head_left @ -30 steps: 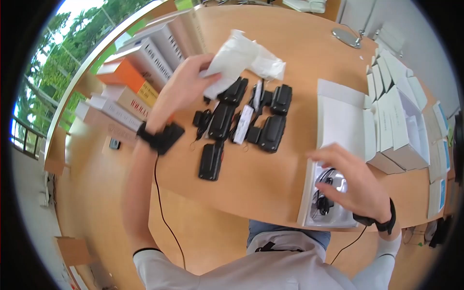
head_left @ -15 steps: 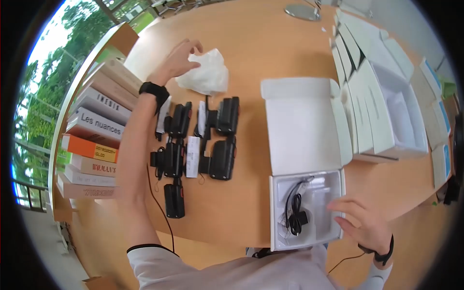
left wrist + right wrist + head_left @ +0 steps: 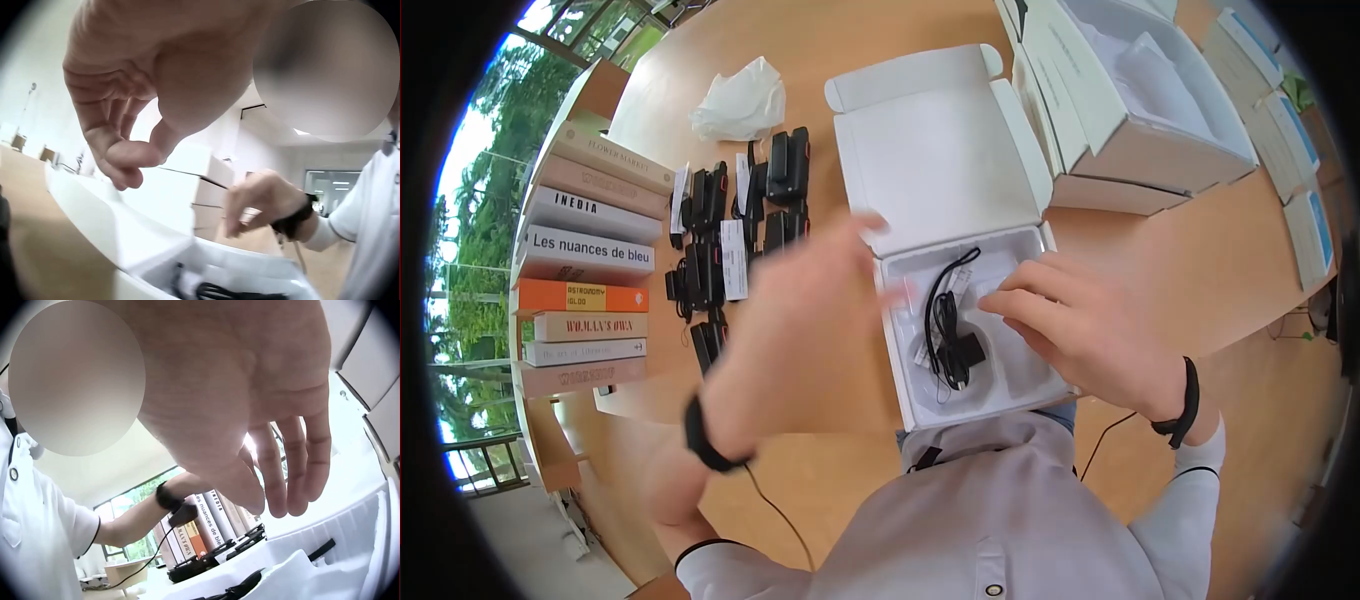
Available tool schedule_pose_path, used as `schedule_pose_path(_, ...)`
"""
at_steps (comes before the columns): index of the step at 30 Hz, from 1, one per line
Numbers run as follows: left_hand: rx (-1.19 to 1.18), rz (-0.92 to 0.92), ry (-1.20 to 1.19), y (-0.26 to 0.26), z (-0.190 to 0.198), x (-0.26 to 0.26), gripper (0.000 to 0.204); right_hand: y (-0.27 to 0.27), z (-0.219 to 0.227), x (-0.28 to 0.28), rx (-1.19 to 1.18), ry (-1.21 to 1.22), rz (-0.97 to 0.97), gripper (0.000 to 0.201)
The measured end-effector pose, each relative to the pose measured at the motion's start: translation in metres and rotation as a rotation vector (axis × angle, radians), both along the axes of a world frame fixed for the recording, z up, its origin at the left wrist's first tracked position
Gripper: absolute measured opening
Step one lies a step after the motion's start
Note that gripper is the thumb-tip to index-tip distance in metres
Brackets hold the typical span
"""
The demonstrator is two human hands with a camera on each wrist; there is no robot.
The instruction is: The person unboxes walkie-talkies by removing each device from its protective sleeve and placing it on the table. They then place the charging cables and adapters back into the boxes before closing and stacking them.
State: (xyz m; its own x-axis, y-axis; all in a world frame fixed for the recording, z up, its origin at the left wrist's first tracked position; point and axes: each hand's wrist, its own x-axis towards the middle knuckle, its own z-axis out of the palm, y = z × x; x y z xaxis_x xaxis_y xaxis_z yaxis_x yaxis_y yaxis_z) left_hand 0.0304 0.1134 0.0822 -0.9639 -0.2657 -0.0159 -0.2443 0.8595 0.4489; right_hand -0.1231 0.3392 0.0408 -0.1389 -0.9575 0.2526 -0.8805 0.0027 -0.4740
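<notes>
A white cardboard box [image 3: 940, 150] lies with its lid folded back, in front of the person. Its pale plastic tray holds a bundled black cable [image 3: 946, 318] and a black plug adapter [image 3: 963, 354] in the left-hand recess. My left hand [image 3: 805, 295], blurred, is over the box's left side, fingers bent loosely with nothing between them; the left wrist view shows the left hand [image 3: 134, 106] above the box. Over the tray's right side, my right hand [image 3: 1080, 325] hangs with relaxed fingers and holds nothing. The right wrist view shows those fingers [image 3: 289, 469] pointing down close to the tray.
Several black devices [image 3: 788, 168] with cables and white labels lie in rows left of the box. Crumpled white wrapping [image 3: 740, 102] is behind them. Books [image 3: 590, 248] line the left edge. White boxes [image 3: 1100, 120] stand at the right, near blue-edged ones [image 3: 1305, 240].
My left hand has let go of the white wrapping at the back and come back to the box. My right hand has moved in over the tray. The head view has shifted.
</notes>
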Motion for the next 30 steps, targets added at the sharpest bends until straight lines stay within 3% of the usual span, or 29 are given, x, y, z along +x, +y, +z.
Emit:
schedule_pose_path(2,-0.007,-0.104,-0.058,0.041,-0.022,0.019,0.083,0.010,-0.003,0.003,-0.014,-0.031,0.002,0.025)
schedule_pose_path(5,-0.220,-0.153,-0.108,0.059,-0.042,0.011,0.105,0.026,-0.010,0.008,0.001,-0.053,0.029,0.024)
schedule_pose_path(8,-0.238,-0.194,-0.188,0.066,-0.057,0.000,0.121,0.037,-0.015,0.011,0.011,-0.074,0.045,0.024)
schedule_pose_path(15,-0.193,-0.202,-0.169,0.075,-0.072,-0.012,0.097,0.047,-0.039,0.016,0.006,-0.008,0.048,0.018)
schedule_pose_path(21,-0.075,-0.195,-0.139,0.070,-0.073,-0.010,0.096,0.046,-0.050,0.016,-0.036,0.006,0.050,0.014)
schedule_pose_path(24,0.163,-0.099,-0.109,0.065,-0.059,-0.011,0.097,0.046,-0.049,0.015,-0.024,0.007,0.049,0.016)
schedule_pose_path(27,0.598,0.153,-0.100,0.051,-0.007,0.001,0.091,0.049,-0.046,0.011,-0.005,-0.002,0.062,0.019)
schedule_pose_path(28,0.537,0.135,0.042,0.031,-0.008,0.016,0.088,0.046,-0.044,0.010,-0.012,-0.013,0.094,0.021)
schedule_pose_path(30,0.461,0.268,0.105,-0.001,0.018,0.048,0.087,0.044,-0.036,0.010,0.022,-0.030,0.107,0.027)
